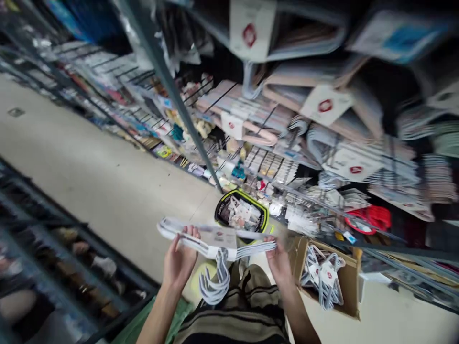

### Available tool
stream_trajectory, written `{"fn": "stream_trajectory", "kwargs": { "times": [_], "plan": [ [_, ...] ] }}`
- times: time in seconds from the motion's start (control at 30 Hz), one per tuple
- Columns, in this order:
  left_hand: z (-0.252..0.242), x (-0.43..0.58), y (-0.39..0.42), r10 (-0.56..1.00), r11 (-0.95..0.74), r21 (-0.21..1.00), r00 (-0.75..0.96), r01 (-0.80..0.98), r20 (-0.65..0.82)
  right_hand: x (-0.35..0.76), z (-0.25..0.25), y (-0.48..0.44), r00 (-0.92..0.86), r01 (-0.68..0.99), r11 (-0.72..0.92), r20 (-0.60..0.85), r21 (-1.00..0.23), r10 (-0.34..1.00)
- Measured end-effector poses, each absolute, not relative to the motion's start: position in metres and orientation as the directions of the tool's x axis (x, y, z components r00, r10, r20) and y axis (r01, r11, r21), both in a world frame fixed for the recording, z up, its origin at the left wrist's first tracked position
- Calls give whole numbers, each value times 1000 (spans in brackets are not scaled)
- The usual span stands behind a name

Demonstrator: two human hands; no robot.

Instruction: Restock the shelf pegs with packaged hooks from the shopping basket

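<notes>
A pack of white clothes hangers (204, 241), bound by a white paper label with a reddish mark, is held across the front of my body. Its hooks bunch together and point down toward me. My left hand (181, 255) is closed around the left end, with the thumb and fingers on the edge. My right hand (278, 258) grips the right end, partly blurred. Right of my legs, a cardboard box (349, 286) holds more white hangers (324, 274) with similar labels. Beyond the pack stands a black basket (267, 217) with a yellow-green rim, with labelled goods inside.
Shelves on the right carry packs of pink and grey hangers (326, 105) and a red item (373, 217). A grey upright post (172, 91) rises beside the basket. Another rack (53, 243) stands at the left, across the pale aisle floor (103, 177).
</notes>
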State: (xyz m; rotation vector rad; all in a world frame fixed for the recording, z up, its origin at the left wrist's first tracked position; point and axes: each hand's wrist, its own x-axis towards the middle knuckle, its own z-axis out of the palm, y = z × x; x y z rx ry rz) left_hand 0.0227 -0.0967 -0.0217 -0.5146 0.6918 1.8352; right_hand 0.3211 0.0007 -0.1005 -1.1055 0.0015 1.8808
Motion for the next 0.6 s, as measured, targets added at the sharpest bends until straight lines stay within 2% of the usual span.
{"fn": "stream_trajectory", "kwargs": {
  "times": [0.1,0.2,0.23,0.3,0.37,0.43,0.5,0.6],
  "plan": [
    [-25,49,-96,773,-126,279,-271,-952,-573,338,-109,-9,-263,-672,-616,-644,-412,718],
    [-25,84,-92,769,22,378,-226,-925,-598,357,-119,-27,-287,-580,-647,-619,-495,731],
    [-24,96,-90,756,51,417,-238,-907,-610,364,-123,-35,-262,-501,-666,-637,-552,725],
    [-20,114,-87,738,95,487,-267,-868,-620,377,-130,-52,-134,-230,-649,-637,-725,759],
    [-16,126,-82,735,120,535,-288,-836,-614,384,-135,-66,26,117,-465,-465,-878,885],
    [-12,132,-75,723,125,553,-306,-824,-620,386,-137,-75,115,381,-216,-186,-899,976],
    [-11,135,-69,700,123,540,-314,-832,-642,382,-132,-76,163,524,-71,18,-849,987],
    [-15,139,-59,689,143,512,-286,-847,-666,373,-117,-59,113,590,48,141,-806,983]
  ]
}}
